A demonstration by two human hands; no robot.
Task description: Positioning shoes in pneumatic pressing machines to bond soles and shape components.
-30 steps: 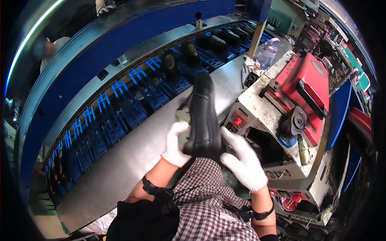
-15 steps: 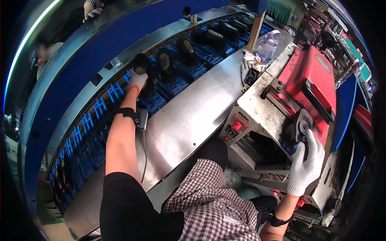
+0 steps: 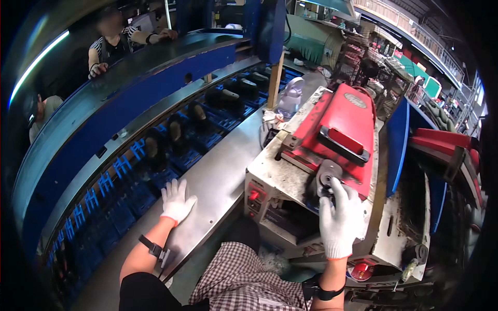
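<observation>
Left hand (image 3: 178,201) now off dark shoe (image 3: 152,149), at 8 o'clock: open, fingers spread flat at steel ledge (image 3: 223,167), holding nothing. Shoe sits untouched on blue rack (image 3: 106,182), 9 o'clock, so left side free. Right hand (image 3: 343,220), 4 o'clock: fingers bent at dark grey round part (image 3: 326,168), 3 o'clock, below red lid (image 3: 353,111); gripping or only touching, can't tell.

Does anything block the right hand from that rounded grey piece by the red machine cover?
Nothing visible does: the right hand is right at the rounded grey piece, beside the red cover.
</observation>
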